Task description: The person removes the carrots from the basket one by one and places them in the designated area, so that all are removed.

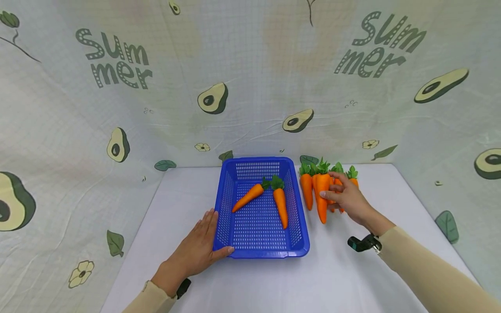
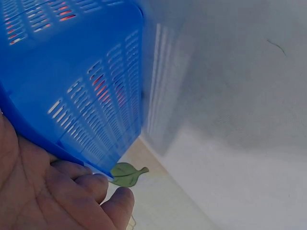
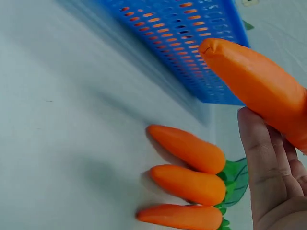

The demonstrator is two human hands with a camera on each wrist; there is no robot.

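A carrot with a leafy green top (image 1: 322, 198) is in my right hand (image 1: 350, 200), pinched between thumb and fingers. In the right wrist view the held carrot (image 3: 264, 86) is raised over the table, its tip toward the blue plastic basket (image 3: 216, 81). My left hand (image 1: 197, 245) lies along the left side of the basket (image 1: 270, 254), fingers fairly straight and thumb over the front rim. Inside the basket lie one slanted carrot (image 1: 249, 197) and another, more upright carrot (image 1: 280, 206).
Several more carrots lie right of the basket, among them a carrot (image 1: 306, 191) by its wall and a carrot (image 3: 189, 184) in the right wrist view. A white table (image 1: 250, 287) carries everything. Behind it hangs a patterned cloth (image 1: 250, 65).
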